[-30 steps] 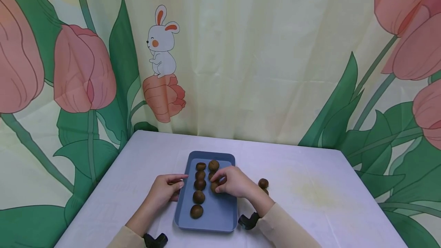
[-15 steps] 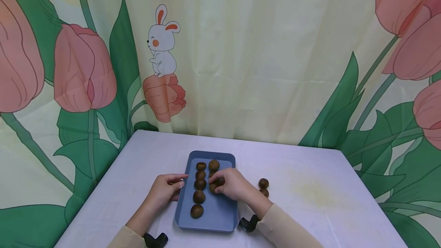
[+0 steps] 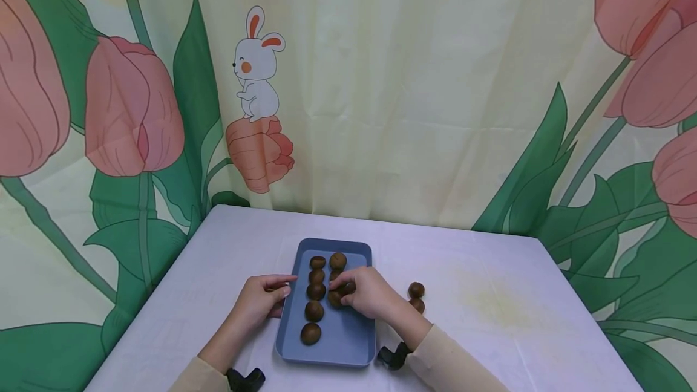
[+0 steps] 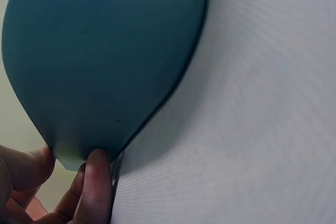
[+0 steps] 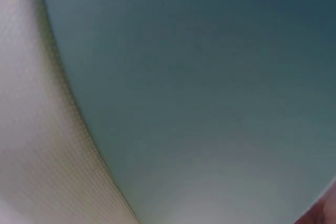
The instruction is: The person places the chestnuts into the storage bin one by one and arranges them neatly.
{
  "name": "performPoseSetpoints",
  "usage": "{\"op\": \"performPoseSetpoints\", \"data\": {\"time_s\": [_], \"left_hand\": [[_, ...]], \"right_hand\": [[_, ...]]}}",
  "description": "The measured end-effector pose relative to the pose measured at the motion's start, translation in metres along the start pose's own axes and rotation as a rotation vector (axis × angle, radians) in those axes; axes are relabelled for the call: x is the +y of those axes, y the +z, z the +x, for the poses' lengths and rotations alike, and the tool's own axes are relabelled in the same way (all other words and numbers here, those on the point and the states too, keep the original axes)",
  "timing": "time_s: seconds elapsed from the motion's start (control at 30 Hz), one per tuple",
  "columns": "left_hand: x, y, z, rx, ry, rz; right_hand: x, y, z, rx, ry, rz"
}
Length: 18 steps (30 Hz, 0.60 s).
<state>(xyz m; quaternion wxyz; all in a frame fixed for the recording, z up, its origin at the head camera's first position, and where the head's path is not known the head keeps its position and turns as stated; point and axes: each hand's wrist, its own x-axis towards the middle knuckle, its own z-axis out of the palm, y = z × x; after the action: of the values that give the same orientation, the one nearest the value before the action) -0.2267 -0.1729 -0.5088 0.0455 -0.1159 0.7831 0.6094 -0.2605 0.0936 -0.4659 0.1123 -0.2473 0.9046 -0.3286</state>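
On the blue tray (image 3: 348, 343) several round brown nut-like balls stand in two rows. The left row runs from the far end to a ball (image 3: 311, 334) near the front. My right hand (image 3: 370, 292) pinches a brown ball (image 3: 334, 299) in the right row, over the tray, behind which another ball (image 3: 337, 261) sits at the far end. My left hand (image 3: 264, 297) holds the tray's left rim between thumb and fingers. In the left wrist view, its fingers (image 4: 96, 187) lie against the tray's side (image 4: 105, 66). The right wrist view shows mostly blurred tray.
Two more brown balls (image 3: 416, 290) lie on the white table (image 3: 479, 331) right of the tray, partly behind my right forearm. A black wrist device (image 3: 394, 356) hangs below each forearm. A printed curtain (image 3: 392, 107) rises behind the table.
My right hand has shifted slightly left and toward the front with the pinched ball. More of the second ball on the table now shows. My left hand and the tray stay put.
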Motion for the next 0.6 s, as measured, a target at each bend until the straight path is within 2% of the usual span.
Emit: {"op": "performPoseSetpoints", "data": {"time_s": [0.33, 0.6], "left_hand": [[0.0002, -0.0001, -0.0001, 0.0, -0.004, 0.0], [-0.0007, -0.001, 0.0, -0.003, -0.007, 0.006]], "right_hand": [[0.0007, 0.0035, 0.0015, 0.036, 0.0, 0.012], [-0.0012, 0.0011, 0.0001, 0.034, -0.001, 0.017]]}}
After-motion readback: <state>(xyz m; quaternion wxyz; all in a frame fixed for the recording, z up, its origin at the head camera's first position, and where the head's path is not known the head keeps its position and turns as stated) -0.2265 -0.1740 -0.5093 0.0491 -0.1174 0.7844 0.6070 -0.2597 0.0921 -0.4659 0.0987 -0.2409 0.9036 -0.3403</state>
